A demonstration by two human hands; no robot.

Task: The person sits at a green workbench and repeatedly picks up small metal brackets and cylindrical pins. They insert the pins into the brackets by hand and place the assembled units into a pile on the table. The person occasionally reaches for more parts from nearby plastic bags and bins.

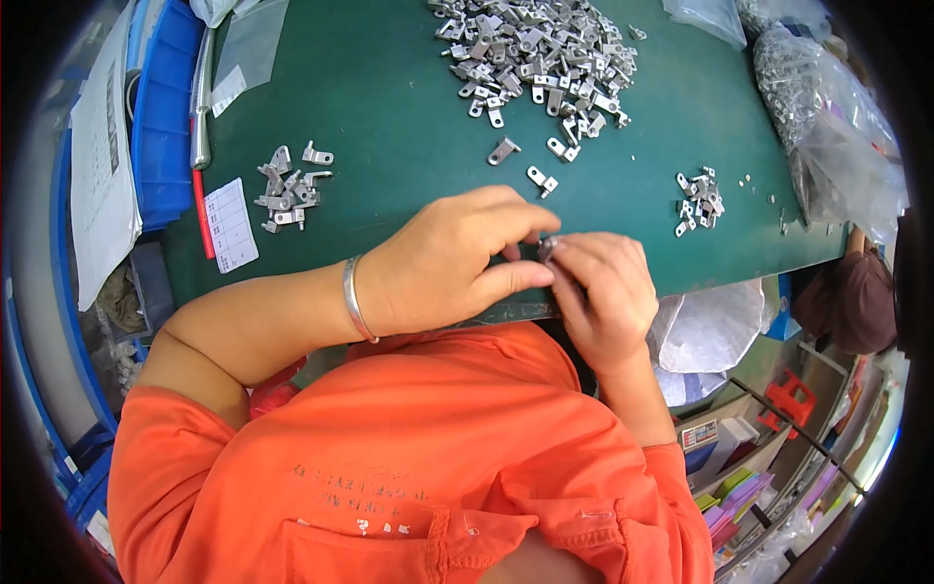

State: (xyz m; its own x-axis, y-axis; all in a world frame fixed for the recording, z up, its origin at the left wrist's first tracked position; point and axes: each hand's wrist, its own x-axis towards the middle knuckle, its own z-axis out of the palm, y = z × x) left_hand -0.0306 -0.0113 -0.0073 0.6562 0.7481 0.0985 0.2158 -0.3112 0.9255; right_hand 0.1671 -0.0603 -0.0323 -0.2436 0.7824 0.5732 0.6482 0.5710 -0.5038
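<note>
Both my hands meet at the near edge of the green table. Between the fingertips sits a small grey metal bracket [548, 247], mostly covered. My right hand [611, 292] pinches it, fingers curled. From the other side, the thumb and bent forefinger of my left hand [443, 255] close on it; its other fingers are partly hidden. Just beyond lie two loose brackets, one with a stud [542, 181] and another farther off [503, 151]. A large heap of similar brackets [545, 58] covers the far middle.
Smaller bracket piles lie at left [290, 190] and right [700, 201]. A blue bin [163, 117], a metal tube [202, 107] and a paper label [232, 226] line the left side. Clear bags of parts [827, 117] stand at right. A white sack [710, 326] hangs below the table edge.
</note>
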